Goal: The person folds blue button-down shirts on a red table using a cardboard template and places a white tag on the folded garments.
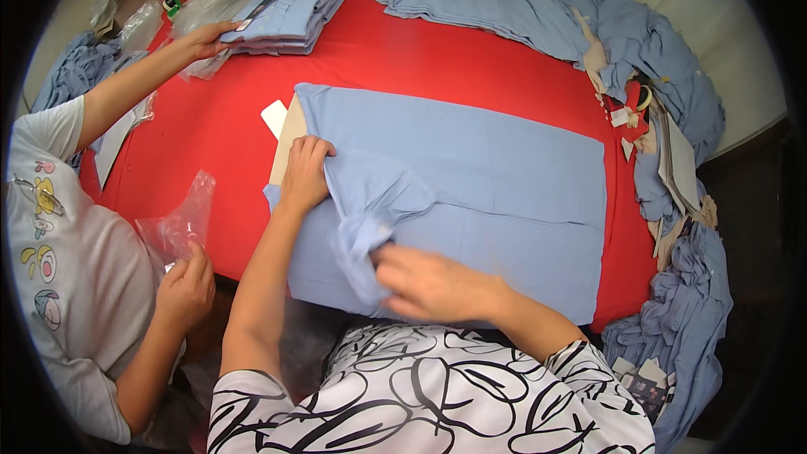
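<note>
Centrally, the person's left hand [307, 170] lies palm down on the left end of a light-blue cloth garment [513, 164], fingers bent and close together; whether they pinch the cloth, I cannot tell. The right hand [430, 282], blurred, is half closed against a bunched, twisted part of the same garment; the blur hides whether it grips. The garment lies broad and mostly flat in front of the person, on a table covered in bright red cloth [395, 59]. A flat beige board [292, 128] shows past its left edge, with a small white card [273, 118] just beside. Further left, a co-worker in a printed white T-shirt [92, 286] rests one hand [210, 40] at a neat stack of folded light-blue garments [290, 13]; the co-worker's other hand [187, 286] is at a clear plastic bag [187, 214]. Along the far and right edges, loose heaps of light-blue cloth [479, 0] are piled.
</note>
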The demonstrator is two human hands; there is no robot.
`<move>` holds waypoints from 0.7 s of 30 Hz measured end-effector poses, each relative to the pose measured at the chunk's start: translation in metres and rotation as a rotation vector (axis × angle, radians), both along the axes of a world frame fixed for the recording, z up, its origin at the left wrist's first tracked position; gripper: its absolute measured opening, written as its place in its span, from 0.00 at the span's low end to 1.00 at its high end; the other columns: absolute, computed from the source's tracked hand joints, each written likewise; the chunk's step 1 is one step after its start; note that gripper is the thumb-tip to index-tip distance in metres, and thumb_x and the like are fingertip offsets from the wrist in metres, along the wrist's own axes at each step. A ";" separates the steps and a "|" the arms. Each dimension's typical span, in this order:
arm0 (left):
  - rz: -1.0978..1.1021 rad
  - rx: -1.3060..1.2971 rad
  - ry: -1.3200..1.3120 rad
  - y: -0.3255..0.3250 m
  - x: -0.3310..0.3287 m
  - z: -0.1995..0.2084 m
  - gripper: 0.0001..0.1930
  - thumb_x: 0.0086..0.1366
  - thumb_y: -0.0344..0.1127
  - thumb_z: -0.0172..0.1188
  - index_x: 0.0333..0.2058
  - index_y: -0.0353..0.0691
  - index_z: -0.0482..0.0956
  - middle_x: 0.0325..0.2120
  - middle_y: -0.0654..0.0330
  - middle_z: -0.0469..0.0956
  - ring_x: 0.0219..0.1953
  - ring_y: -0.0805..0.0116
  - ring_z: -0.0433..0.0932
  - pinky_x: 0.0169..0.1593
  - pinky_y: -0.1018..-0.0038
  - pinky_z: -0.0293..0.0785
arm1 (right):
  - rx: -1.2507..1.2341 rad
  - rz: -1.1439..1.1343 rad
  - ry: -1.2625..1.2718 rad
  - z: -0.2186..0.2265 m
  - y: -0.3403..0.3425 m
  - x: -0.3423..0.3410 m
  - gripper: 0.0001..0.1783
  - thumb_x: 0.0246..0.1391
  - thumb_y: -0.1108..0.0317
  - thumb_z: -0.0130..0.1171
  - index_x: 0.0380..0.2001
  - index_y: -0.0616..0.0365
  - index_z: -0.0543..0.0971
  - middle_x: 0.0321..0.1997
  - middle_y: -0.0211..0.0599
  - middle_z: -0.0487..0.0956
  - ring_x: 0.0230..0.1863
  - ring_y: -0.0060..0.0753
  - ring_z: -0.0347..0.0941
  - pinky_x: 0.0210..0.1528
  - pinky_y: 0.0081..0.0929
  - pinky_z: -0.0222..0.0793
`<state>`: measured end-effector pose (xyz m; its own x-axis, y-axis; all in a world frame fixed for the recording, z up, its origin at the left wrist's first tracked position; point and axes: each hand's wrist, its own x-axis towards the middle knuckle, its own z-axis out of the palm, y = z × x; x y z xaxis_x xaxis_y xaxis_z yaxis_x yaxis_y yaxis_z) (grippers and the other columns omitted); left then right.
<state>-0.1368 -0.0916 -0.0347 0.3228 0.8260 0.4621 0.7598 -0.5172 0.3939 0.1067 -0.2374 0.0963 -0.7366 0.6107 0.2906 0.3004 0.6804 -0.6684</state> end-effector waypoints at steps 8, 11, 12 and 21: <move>-0.136 -0.388 0.097 0.007 -0.011 0.044 0.31 0.43 0.36 0.77 0.47 0.40 0.74 0.48 0.57 0.72 0.56 0.53 0.65 0.60 0.63 0.67 | -0.299 -1.016 0.105 -0.002 0.061 0.089 0.17 0.58 0.60 0.61 0.44 0.61 0.74 0.42 0.47 0.80 0.41 0.49 0.77 0.44 0.39 0.72; -0.130 -0.429 0.137 0.007 -0.005 0.058 0.36 0.42 0.38 0.78 0.51 0.42 0.72 0.49 0.57 0.72 0.57 0.53 0.65 0.62 0.63 0.65 | 0.221 -1.143 -0.202 -0.035 0.034 0.124 0.21 0.60 0.59 0.62 0.50 0.63 0.75 0.40 0.39 0.82 0.36 0.32 0.75 0.43 0.30 0.72; -0.122 -0.400 0.122 0.005 -0.005 0.062 0.36 0.42 0.38 0.78 0.51 0.42 0.72 0.49 0.57 0.72 0.56 0.53 0.66 0.62 0.63 0.65 | -0.052 -1.035 -0.248 -0.037 0.015 0.129 0.22 0.61 0.58 0.60 0.50 0.63 0.75 0.39 0.41 0.82 0.37 0.34 0.76 0.45 0.30 0.72; -0.117 -0.185 0.209 -0.003 -0.013 0.038 0.30 0.42 0.41 0.78 0.44 0.43 0.74 0.46 0.61 0.73 0.54 0.55 0.68 0.59 0.62 0.63 | -1.277 -0.344 -0.348 -0.155 -0.178 0.089 0.39 0.65 0.37 0.42 0.58 0.63 0.74 0.62 0.55 0.72 0.64 0.51 0.66 0.67 0.36 0.59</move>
